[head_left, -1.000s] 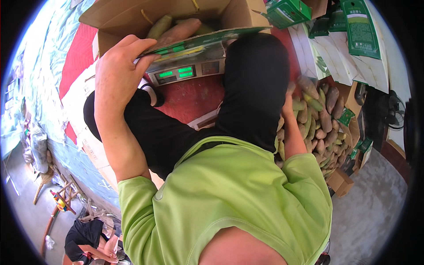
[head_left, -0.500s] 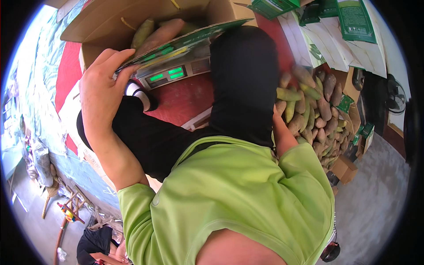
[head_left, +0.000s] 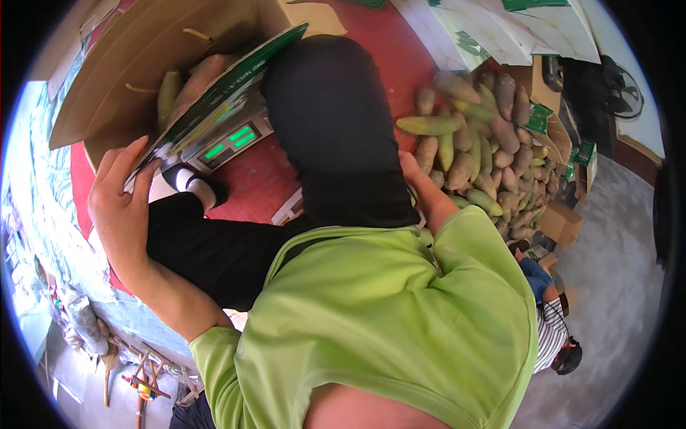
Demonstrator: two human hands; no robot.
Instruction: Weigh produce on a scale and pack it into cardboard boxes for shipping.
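Observation:
My left hand [head_left: 118, 204] pinches the near edge of an open cardboard box [head_left: 89, 107] between thumb and fingers. The box has a green printed outer side and yellow cord loops inside. In it lie a green oblong fruit or tuber [head_left: 168, 94] and a pinkish-brown one [head_left: 202, 80]. A scale [head_left: 229, 143] with lit green digits shows just below the box's near side. My right hand [head_left: 409, 169] is down beside my right knee, at the edge of a pile of brown and green oblong produce [head_left: 500, 182]. The knee hides its fingers.
Red matting [head_left: 254, 171] covers the floor around my legs. White and green cartons [head_left: 493, 32] stand at the far right, near a black fan [head_left: 623, 89]. A small cardboard box [head_left: 561, 224] sits beside the pile. Another person in a striped shirt [head_left: 552, 332] is at lower right.
The whole view has swung, so box, scale and pile appear farther left. My left hand stays on the box edge. The person in stripes has come more into view.

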